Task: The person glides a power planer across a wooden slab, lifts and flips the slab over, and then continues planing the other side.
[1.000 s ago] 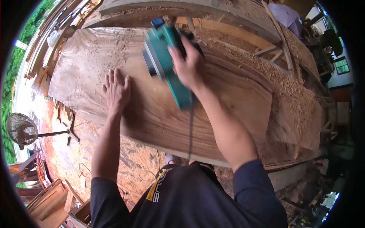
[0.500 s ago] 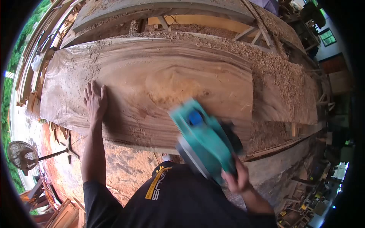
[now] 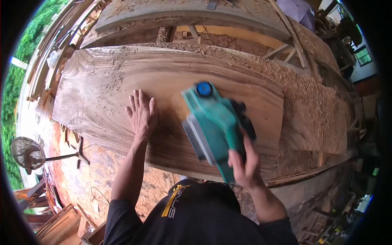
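Note:
A wide wooden slab (image 3: 94,87) with wavy grain lies in front of me, shavings scattered over its left part. On its surface rests a teal electric hand planer (image 3: 214,122) with a blue-topped front knob. My right hand (image 3: 245,163) is wrapped round the planer's rear handle. To the left of the tool, my left hand (image 3: 141,116) lies flat on the slab with fingers spread, holding nothing. The planer's underside is hidden, and its body is slightly blurred.
Heaps of wood shavings (image 3: 314,106) cover the bench to the right. A second thick board (image 3: 192,17) lies beyond the slab. A pedestal fan (image 3: 28,154) stands at the lower left, and stacked timber strips (image 3: 61,45) line the upper left.
The planer, in my right hand, has moved forward onto the slab's middle. My left hand has shifted right across the wood, nearer the tool. The camera view has also shifted a little.

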Available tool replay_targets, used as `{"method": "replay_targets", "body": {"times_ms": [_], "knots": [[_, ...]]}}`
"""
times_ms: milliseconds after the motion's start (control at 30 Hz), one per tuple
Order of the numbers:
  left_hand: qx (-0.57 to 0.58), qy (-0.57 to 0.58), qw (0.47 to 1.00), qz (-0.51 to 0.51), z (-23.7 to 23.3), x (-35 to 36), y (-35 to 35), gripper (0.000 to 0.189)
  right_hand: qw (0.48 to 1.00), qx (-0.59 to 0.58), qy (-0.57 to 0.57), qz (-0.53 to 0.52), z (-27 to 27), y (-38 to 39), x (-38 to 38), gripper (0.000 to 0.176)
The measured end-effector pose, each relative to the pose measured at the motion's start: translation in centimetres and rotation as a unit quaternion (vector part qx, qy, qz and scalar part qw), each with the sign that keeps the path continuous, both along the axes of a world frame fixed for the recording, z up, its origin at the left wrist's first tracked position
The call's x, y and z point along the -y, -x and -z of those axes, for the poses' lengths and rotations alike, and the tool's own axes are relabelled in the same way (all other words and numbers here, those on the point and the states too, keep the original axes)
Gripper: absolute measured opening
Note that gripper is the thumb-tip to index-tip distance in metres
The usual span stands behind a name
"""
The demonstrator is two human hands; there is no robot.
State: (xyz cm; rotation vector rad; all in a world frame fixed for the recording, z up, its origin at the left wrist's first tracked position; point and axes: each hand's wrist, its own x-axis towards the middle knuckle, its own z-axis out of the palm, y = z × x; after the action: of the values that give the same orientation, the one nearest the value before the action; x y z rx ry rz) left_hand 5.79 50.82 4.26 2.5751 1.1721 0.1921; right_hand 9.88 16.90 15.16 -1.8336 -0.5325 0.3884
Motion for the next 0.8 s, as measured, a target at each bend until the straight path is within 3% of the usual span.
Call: {"method": "replay_targets", "body": {"times_ms": [133,233,367,467,700,800], "knots": [[-0.021,-0.044,0.999,0.013,-0.4,0.7,-0.6,0.068,0.999,0.02,-0.027,0.002,0.1,-8.8,-11.0,0.048],[-0.032,-0.069,0.997,0.022,-0.2,0.7,-0.3,0.071,0.986,0.126,-0.099,-0.033,1.8,-15.6,-17.9,0.049],[-0.029,-0.083,0.996,0.024,0.0,0.2,-0.4,0.072,0.99,0.098,-0.096,-0.037,3.4,-17.4,-18.4,0.059],[-0.027,-0.086,0.996,0.029,0.4,0.0,-0.4,0.072,0.994,0.078,-0.079,-0.02,3.1,-12.6,-10.6,0.058],[-0.048,-0.099,0.994,0.028,1.0,-0.1,-0.5,0.071,0.996,-0.034,0.074,0.023,0.9,9.0,19.1,0.058],[-0.036,-0.075,0.996,0.04,1.3,0.0,-0.7,0.071,0.987,-0.027,0.148,0.05,0.6,15.0,26.0,0.057]]}}
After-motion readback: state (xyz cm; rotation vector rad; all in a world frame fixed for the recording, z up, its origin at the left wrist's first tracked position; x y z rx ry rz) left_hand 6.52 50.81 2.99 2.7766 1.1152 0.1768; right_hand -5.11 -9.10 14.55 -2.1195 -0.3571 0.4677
